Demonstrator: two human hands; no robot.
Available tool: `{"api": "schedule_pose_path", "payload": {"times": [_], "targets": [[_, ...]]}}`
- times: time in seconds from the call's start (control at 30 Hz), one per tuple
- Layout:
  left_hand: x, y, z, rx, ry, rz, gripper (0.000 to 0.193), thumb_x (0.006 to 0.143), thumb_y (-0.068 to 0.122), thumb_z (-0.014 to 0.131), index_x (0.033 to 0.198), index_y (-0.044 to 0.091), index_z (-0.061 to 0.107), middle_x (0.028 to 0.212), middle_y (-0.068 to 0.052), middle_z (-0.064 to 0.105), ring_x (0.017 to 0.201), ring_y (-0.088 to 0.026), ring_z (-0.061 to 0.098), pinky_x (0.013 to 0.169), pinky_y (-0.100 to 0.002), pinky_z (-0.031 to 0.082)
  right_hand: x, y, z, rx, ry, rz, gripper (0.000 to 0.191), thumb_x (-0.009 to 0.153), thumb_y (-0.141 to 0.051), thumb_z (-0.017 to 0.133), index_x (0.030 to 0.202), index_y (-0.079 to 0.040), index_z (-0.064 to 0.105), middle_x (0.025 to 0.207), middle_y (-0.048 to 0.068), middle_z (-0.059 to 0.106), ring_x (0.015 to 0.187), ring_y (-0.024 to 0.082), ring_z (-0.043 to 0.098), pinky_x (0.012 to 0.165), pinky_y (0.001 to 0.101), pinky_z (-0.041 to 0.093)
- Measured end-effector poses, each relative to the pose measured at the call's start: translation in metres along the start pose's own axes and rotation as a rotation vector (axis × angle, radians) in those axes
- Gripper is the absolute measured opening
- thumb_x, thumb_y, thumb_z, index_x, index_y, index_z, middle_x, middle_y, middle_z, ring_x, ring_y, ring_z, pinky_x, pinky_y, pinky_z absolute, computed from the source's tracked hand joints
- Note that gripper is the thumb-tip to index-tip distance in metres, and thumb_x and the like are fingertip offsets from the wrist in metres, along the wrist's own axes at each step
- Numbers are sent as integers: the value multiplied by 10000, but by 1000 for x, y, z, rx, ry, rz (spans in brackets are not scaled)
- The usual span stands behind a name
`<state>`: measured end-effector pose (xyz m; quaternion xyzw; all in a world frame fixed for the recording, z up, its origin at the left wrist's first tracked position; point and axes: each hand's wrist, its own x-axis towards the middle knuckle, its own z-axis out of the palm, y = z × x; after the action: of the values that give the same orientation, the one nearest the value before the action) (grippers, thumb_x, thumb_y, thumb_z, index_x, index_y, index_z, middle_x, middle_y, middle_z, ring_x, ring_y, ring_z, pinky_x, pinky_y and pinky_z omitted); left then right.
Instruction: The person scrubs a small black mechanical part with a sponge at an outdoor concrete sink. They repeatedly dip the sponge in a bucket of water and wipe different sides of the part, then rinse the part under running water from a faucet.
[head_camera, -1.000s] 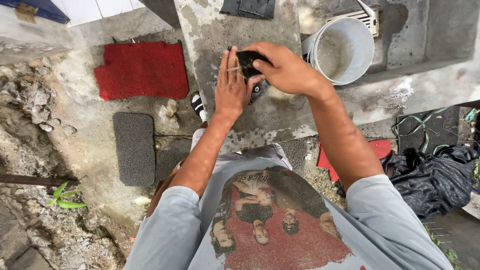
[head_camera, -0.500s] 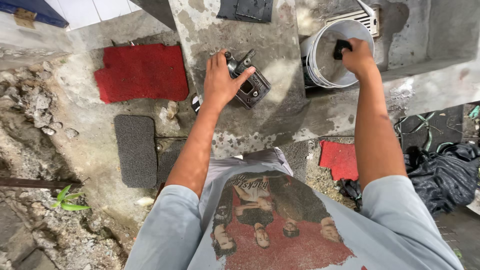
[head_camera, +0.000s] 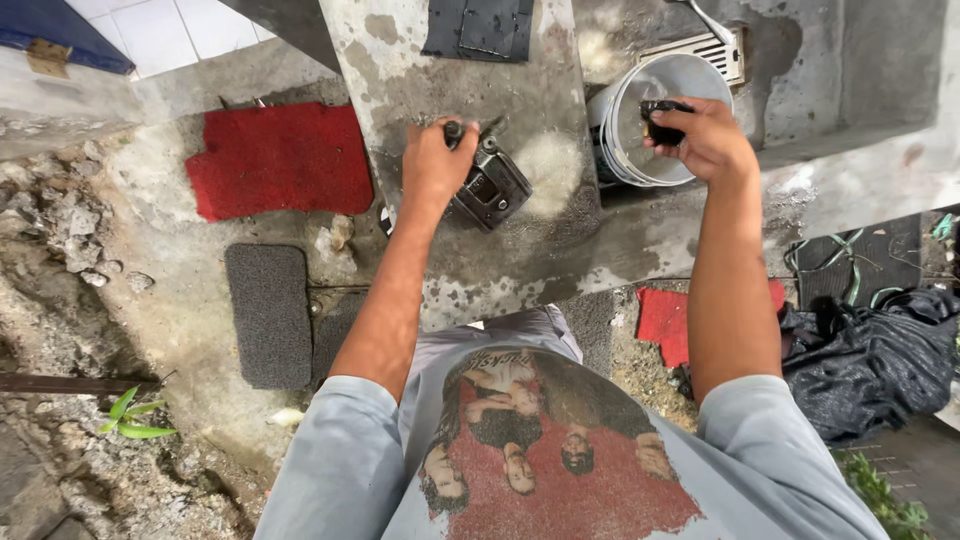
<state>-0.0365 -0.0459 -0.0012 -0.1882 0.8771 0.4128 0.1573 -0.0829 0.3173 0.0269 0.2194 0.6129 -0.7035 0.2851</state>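
I count one dark metal part mid-worktop, my left hand curled onto its knob. My right hand pinches one small black piece over one white bucket.

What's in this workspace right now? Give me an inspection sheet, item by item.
Surface: stained grey concrete slab.
Job's things: dark metal part on the slab; small black object held over a white bucket.
Clutter: dark flat sheet at the slab's far end.
Grippers: left hand grips the metal part's top; right hand fingers closed on the black object.
Cables: nothing seen.
Surroundings: red mat, grey mat, rubble, drain grate, black plastic.
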Motion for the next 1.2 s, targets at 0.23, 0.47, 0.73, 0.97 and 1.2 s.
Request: {"api": "schedule_pose_path", "payload": {"times": [0.23, 0.47, 0.73, 0.97, 1.2], "targets": [[-29, 30, 15, 367, 32, 329, 646, 765, 403, 822, 1217, 3, 590, 1241, -252, 554, 1193, -424, 567, 860, -501, 559, -70, -39, 119, -420, -344, -288, 242, 1013, -53, 633, 1216, 78, 639, 988, 164, 724, 806, 254, 780, 665, 331, 667], [-17, 2, 19, 1, -58, 467, 720, 833, 345, 890, 1398, 86, 526, 1278, -196, 603, 1168, -380, 643, 970, -466, 561, -69, 3, 154, -502, -152, -479, 288, 1033, -42, 577, 1303, 56, 554, 1169, 82, 652, 991, 150, 703, 735, 287, 679], [-23, -11, 4, -251, -204, 615, 853, 721, 384, 964, 1414, 133, 534, 1341, -175, 615, 1213, -365, 616, 992, -469, 501, -57, 131, 102, -89, 308, -433, 256, 1085, -125, 541, 1296, -15, 637, 1172, 80, 709, 1048, 143, 730, 760, 280, 661], [-56, 7, 6, -193, -138, 316, 596, 846, 447, 848, 1288, 133, 600, 1085, -152, 763, 1075, -356, 741, 935, -418, 580, -48, 184, 131, -490, 297, -786, 270, 1094, -69, 567, 1327, 46, 640, 1200, 178, 745, 1124, 214, 687, 973, 344, 528], [-33, 70, 28, 472, -290, 381, 527, 749, 361, 812, 1189, 106, 675, 1134, -174, 727, 1089, -389, 682, 937, -474, 552, -63, 166, 109, -571, 490, -680, 232, 1059, -69, 593, 1251, 38, 667, 1081, 193, 742, 970, 201, 697, 878, 332, 538]]}}
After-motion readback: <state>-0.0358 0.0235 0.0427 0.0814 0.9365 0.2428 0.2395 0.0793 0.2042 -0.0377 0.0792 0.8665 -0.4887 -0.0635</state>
